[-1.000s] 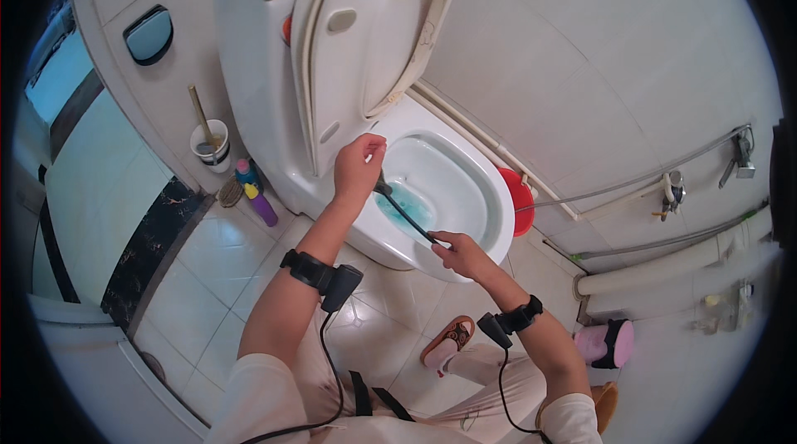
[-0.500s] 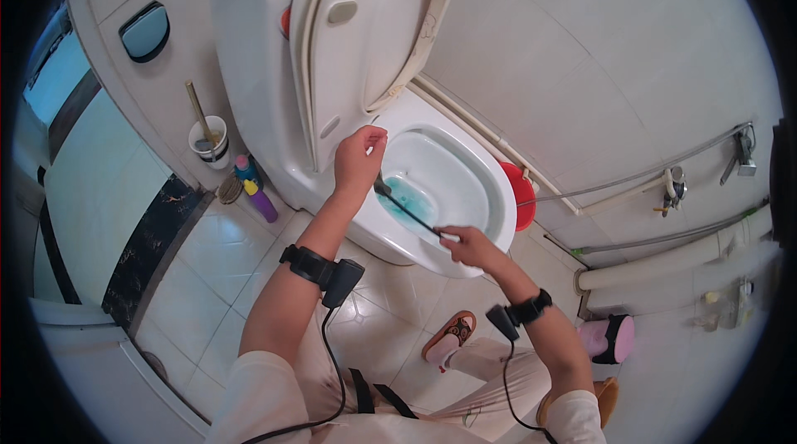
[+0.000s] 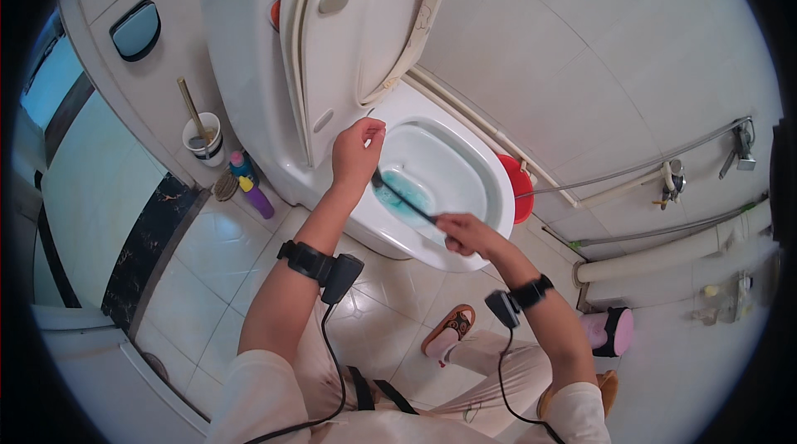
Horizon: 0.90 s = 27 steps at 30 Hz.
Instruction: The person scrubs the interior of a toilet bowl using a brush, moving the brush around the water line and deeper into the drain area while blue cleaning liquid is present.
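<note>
My right hand [image 3: 465, 233] grips the dark, thin handle of a toilet brush [image 3: 408, 198] that slants across the toilet bowl [image 3: 465, 163]. The brush's dark head lies at the bowl's left inner wall, partly behind my left wrist. Blue-green liquid [image 3: 402, 197] covers the bottom of the bowl. At the bowl's back left rim, beside the raised seat and lid [image 3: 332, 54], is my left hand [image 3: 357, 152]. Its fingers are curled in a pinch; whatever they hold, if anything, I cannot make out.
A white brush holder [image 3: 206, 143] hangs on the left wall, with a purple bottle [image 3: 259, 202] and a blue bottle [image 3: 240, 164] on the floor below. A red bucket [image 3: 520, 195] stands right of the toilet. Along the right wall run a hose and pipes [image 3: 689, 253].
My right hand has shifted slightly up and left along with the brush. My left hand stays by the rim, still pinched. The whole view has moved a little.
</note>
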Motion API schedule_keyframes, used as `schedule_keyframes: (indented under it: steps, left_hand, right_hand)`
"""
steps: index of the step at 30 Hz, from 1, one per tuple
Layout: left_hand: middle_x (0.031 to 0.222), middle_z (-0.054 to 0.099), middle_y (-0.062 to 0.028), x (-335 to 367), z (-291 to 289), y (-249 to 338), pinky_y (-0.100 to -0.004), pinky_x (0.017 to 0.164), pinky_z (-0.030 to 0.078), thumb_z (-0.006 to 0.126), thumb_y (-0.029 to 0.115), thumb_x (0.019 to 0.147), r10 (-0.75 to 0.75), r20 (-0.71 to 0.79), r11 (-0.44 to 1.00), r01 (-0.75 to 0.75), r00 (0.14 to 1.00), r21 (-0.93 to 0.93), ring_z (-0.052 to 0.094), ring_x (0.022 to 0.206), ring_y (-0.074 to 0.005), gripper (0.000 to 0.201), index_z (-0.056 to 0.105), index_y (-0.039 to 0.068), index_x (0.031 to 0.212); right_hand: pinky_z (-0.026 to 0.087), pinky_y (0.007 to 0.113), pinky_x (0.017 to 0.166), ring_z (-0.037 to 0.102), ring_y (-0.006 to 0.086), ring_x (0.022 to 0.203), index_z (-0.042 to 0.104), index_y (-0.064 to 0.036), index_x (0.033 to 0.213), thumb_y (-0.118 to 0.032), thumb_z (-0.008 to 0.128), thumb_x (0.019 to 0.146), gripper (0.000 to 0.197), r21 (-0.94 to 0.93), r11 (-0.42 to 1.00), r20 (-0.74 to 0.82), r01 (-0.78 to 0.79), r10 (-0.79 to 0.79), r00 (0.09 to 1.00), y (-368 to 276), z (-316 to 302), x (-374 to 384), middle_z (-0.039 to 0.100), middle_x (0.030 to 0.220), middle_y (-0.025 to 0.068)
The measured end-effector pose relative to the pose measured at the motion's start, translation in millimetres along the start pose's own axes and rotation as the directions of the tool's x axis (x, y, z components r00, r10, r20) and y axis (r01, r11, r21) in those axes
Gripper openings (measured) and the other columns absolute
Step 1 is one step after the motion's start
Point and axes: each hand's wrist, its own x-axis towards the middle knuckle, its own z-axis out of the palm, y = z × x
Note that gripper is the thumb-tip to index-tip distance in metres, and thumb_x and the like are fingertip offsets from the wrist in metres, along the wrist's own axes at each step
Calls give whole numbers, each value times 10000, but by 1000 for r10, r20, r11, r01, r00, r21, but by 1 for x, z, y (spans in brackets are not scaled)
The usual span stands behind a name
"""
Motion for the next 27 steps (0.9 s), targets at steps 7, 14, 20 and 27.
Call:
schedule_keyframes:
  steps: [7, 14, 20, 27]
  left_hand:
    - [866, 668, -82, -5, 11, 12, -261, 743, 495, 596, 78, 825, -63, 84, 997, 60, 994, 43, 641, 817, -154, 128, 617, 12, 934]
    - [869, 667, -76, 2, -4, 9, -252, 743, 493, 583, 59, 833, -56, 58, 998, 54, 997, 25, 638, 817, -145, 120, 616, 0, 932]
    - [816, 665, -83, 1, 15, 3, -302, 683, 491, 606, 118, 808, -11, 23, 997, 13, 1000, -79, 648, 767, -199, 118, 637, 44, 894]
    - [811, 664, -81, 1, -9, 7, -294, 677, 494, 599, 88, 807, -16, -14, 997, 15, 1000, -69, 650, 772, -199, 100, 633, 32, 882]
  right_hand:
    - [227, 214, 360, 323, 62, 419, 562, -84, 1061, -257, 469, 926, 238, 135, 990, -154, 49, -27, 988, -7, -6, 29, 446, 569, 8]
    - [245, 201, 353, 335, 52, 405, 574, -108, 1122, -273, 470, 922, 280, -68, 994, 91, -87, 93, 991, -4, -15, -13, 470, 567, -7]
    - [226, 209, 346, 306, 42, 391, 567, -106, 991, -279, 477, 906, 213, 206, 977, -73, -57, 73, 995, 14, -23, 58, 474, 573, -2]
    - [221, 188, 347, 299, 35, 395, 554, -115, 1139, -298, 473, 928, 292, 134, 986, 153, -100, 79, 985, -7, -15, -16, 464, 586, 6]
